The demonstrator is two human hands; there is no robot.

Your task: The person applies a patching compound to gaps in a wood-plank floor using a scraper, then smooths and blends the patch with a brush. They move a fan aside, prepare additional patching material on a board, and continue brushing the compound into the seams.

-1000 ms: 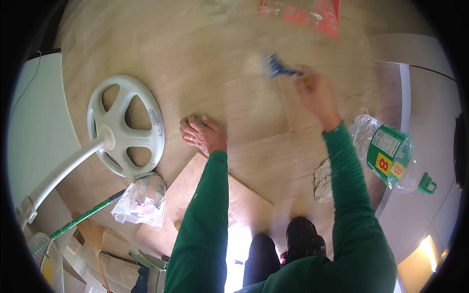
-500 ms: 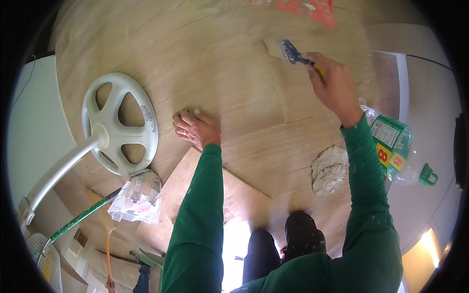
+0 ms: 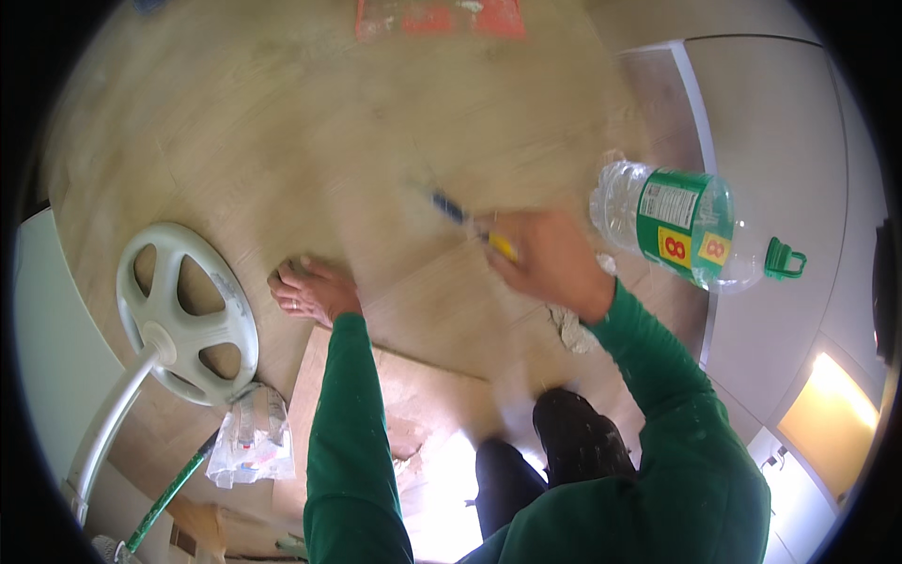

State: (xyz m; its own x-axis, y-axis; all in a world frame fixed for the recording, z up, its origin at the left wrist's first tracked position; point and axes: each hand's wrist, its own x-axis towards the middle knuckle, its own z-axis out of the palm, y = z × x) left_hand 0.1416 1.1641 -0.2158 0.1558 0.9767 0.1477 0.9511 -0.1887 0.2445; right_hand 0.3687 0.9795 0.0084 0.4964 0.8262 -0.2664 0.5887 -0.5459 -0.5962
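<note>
My right hand [image 3: 550,258] grips the yellow and dark blue handle of a putty knife [image 3: 449,207], held low over the wood-look floor [image 3: 272,160]. The blade is smeared by motion, so I cannot tell whether it touches the surface. My left hand [image 3: 318,289], with a ring on one finger, rests on the floor with its fingers bent but apart and nothing in them. Just beyond that wrist lies the corner of a loose wood-look plank [image 3: 310,399]. A mound of whitish paste [image 3: 571,329] sits by my right forearm, which partly covers it.
A clear bottle with green label and cap [image 3: 672,226] lies to the right. At left stand a white round fan base [image 3: 158,343] and a plastic bag [image 3: 252,442] beside a green pole [image 3: 169,498]. A red sheet [image 3: 427,19] lies at the far edge.
My right hand has drawn the putty knife nearer to my body and leftward. My left hand stays by the plank's corner. The whole view has shifted and turned.
</note>
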